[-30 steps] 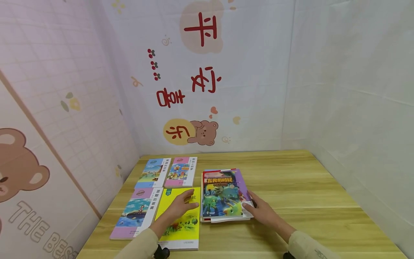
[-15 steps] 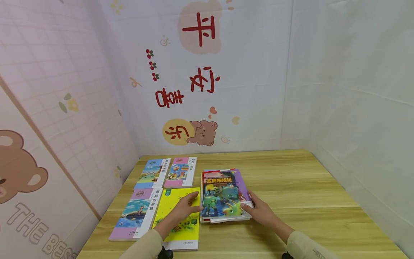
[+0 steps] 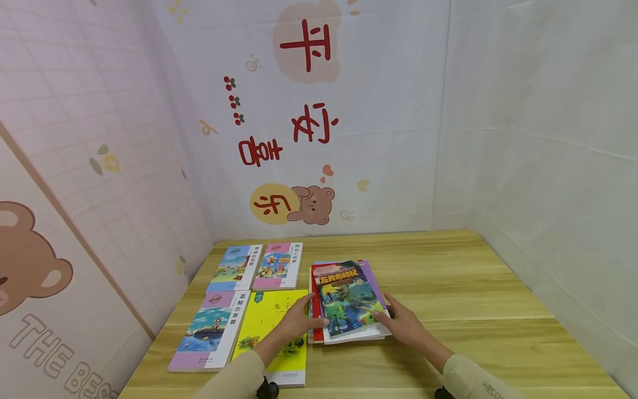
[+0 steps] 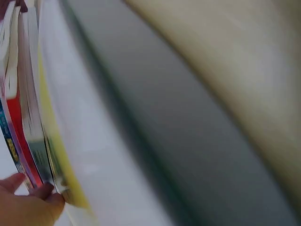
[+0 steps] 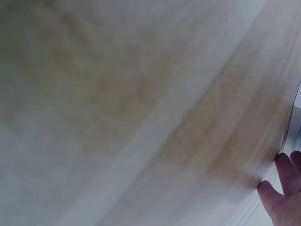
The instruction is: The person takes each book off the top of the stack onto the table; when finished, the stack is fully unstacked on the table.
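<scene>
A comic book (image 3: 344, 299) with a dragon cover lies askew on top of a small stack of books, above a purple book (image 3: 371, 277) and a red book (image 3: 317, 316). My left hand (image 3: 295, 320) is at the stack's left side, thumb on the comic book's lower left edge. In the left wrist view its fingertips (image 4: 43, 190) touch the book edges. At the right side, my right hand (image 3: 406, 324) holds the comic book's lower right corner, thumb on top and fingers along the side. The right fingers' undersides are hidden in the head view.
Left of the stack lie a yellow book (image 3: 269, 332), a blue-whale book (image 3: 209, 330), a blue-edged book (image 3: 234, 267) and a pink-edged book (image 3: 277, 266). Wooden tabletop (image 3: 448, 288) extends to the right. White printed cloth (image 3: 389, 138) hangs behind.
My left hand has moved right from above the yellow book to the stack. The comic book's lower end has swung right, showing more of the red book. The right hand has hardly moved.
</scene>
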Available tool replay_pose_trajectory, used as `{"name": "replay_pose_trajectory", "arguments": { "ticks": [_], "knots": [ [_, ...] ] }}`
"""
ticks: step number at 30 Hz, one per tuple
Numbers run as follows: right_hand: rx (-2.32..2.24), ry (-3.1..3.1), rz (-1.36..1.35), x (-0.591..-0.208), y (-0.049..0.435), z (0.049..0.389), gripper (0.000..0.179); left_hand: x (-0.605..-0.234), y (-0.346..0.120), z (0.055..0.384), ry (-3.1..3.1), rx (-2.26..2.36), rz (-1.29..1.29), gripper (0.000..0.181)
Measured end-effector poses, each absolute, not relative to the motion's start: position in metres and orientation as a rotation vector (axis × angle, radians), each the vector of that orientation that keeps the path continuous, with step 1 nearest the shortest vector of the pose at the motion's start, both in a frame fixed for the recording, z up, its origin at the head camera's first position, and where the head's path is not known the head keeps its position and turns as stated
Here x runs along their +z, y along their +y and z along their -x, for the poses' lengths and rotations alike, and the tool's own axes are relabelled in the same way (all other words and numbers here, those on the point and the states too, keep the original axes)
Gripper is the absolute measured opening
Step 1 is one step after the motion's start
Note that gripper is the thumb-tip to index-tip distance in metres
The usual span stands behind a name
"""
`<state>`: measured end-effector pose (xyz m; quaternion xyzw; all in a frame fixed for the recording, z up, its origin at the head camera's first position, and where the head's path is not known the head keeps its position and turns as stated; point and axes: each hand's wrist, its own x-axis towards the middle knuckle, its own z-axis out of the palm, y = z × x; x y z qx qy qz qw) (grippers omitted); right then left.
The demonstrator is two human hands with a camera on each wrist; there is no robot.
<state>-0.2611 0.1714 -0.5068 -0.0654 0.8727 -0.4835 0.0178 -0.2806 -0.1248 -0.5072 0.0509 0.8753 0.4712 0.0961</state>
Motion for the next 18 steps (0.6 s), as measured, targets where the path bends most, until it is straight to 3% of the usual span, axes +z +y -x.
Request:
{"name": "replay_pose_trajectory", "arguments": {
  "ticks": [7,18],
  "knots": [
    [-1.385,2.772,0.137,-0.505,0.174,0.265,0.073,-0.508,-0.107,0.283,2.679,1.327,-0.116,0.099],
    [-1.462,2.769,0.132,-0.504,0.174,0.269,0.047,-0.507,-0.116,0.284,2.636,1.236,-0.18,0.099]
  ]
}}
